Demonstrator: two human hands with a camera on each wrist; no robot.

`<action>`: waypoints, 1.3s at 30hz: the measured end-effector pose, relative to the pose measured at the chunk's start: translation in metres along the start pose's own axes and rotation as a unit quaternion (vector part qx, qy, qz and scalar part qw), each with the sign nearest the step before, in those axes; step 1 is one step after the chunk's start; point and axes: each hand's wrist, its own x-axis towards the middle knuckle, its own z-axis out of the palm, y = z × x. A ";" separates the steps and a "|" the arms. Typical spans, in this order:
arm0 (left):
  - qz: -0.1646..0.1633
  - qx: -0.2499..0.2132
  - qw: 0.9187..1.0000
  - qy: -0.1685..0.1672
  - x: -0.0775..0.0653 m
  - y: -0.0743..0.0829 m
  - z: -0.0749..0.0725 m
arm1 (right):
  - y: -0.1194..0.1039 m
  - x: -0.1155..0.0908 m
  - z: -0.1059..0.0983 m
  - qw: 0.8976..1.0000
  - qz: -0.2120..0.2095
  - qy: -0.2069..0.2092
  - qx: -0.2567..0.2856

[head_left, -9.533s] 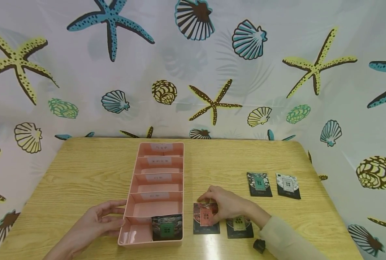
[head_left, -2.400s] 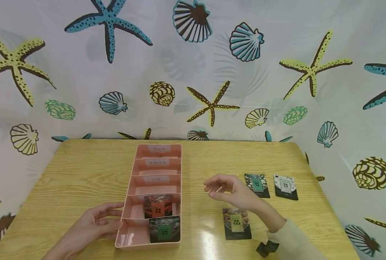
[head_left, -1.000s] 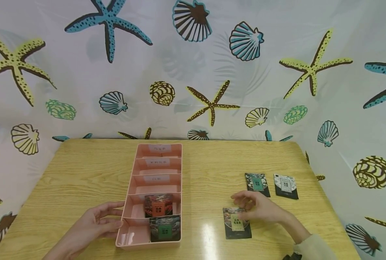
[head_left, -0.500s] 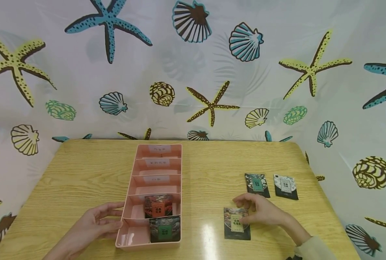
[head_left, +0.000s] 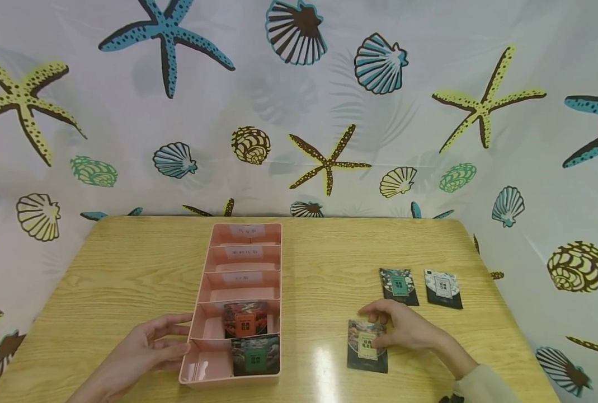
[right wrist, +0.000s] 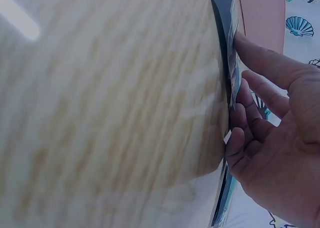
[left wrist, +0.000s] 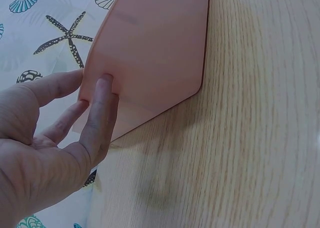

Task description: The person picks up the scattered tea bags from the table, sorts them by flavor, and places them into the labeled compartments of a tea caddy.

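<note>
Yellow-labelled tea sachet (head_left: 363, 361) shifts

The left hand (head_left: 152, 341) rests relaxed fingers against the pink divided box (head_left: 243, 294). To its right, on or just over the bench (head_left: 324, 263), the sachet has shifted slightly, so lifting seems begun; the right hand (head_left: 409, 327), angled inward, clamps its edge. Beyond lies a green-labelled sachet (head_left: 399, 284).

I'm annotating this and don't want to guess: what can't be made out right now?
- Head view: the right hand covers part of the yellow-label packet.
- Head view: a divider hides the bottom of the red-label packet.
- Head view: the bottom edge cuts off a dark object.
- Left wrist view: the pink tray hides its inside behind its outer wall.
</note>
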 end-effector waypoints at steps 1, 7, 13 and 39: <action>0.001 0.000 1.000 0.000 0.000 0.000 0.000 | 0.000 0.000 0.000 1.000 0.000 -0.001 -0.001; 0.005 0.002 1.000 -0.003 0.000 0.000 -0.001 | -0.002 0.002 -0.002 1.000 0.006 -0.013 0.006; 0.004 0.005 1.000 -0.003 -0.001 0.001 -0.001 | -0.002 0.003 -0.005 0.999 0.011 -0.024 0.020; 0.004 0.004 1.000 0.001 -0.001 0.001 0.000 | -0.011 0.013 -0.015 0.996 -0.046 -0.037 0.073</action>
